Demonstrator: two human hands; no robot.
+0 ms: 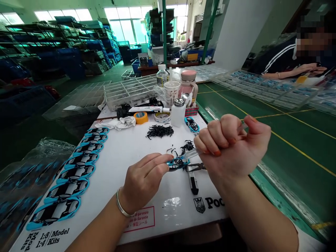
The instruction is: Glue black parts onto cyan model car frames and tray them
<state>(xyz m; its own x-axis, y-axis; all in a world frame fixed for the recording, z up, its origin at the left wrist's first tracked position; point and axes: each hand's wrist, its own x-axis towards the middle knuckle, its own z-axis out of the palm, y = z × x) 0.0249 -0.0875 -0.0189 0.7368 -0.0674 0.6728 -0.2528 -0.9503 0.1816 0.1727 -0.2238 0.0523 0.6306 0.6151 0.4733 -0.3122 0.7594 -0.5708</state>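
My left hand (147, 176) pinches a small blue-and-black oval frame (181, 161) between thumb and fingers, just above the table. A translucent tube-like tool (192, 154) is wrapped in my right hand (231, 143). Its lower end meets or nearly meets the frame; contact is hard to make out. Under my right wrist lie dark-jawed pliers (195, 167), and a utility knife (193, 180) is beside them. Small black curved pieces (187, 146) are heaped behind the frame, with a larger pile (159, 131) farther back.
Similar blue frames (70, 178) line the table's left side. At the back stand a white metal-capped bottle (178, 112), orange tape (141, 118), a pink-lidded cup (188, 82) and a divided clear tray (131, 89). Another person (288, 63) works at the far right.
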